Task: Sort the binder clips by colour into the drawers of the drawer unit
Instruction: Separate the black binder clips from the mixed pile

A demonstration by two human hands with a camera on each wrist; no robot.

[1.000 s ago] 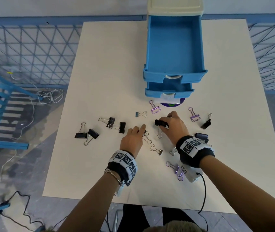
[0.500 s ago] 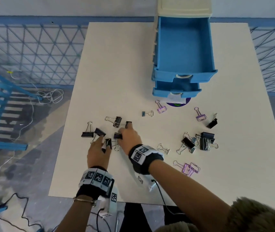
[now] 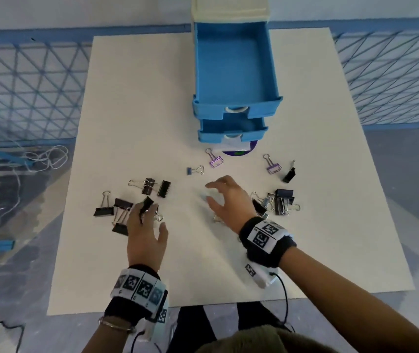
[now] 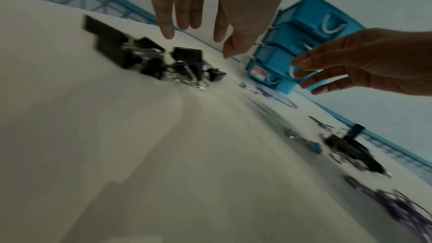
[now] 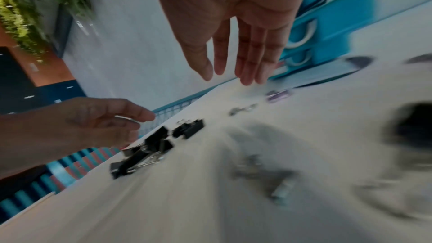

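Left hand [image 3: 144, 234], fingers spread and seemingly empty, hovers over black binder clips [image 3: 116, 212].

Blue drawers [image 3: 236, 70] under a cream top [image 3: 230, 8] are seen at twelve o'clock on the cream table [image 3: 137, 103]. Black clips [image 3: 163, 189] are scattered at nine and three o'clock, purple clips [image 3: 216, 161] nearer the drawers. Black-and-white square-patterned wristbands [image 3: 264, 234] are worn.

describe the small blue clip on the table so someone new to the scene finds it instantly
Start at the blue plastic drawer unit at the table's far edge. Just in front of its lower open drawer, toward the left, lies a purple wire-handled binder clip; the small blue binder clip lies just left of it. It is the smallest clip and lies alone.
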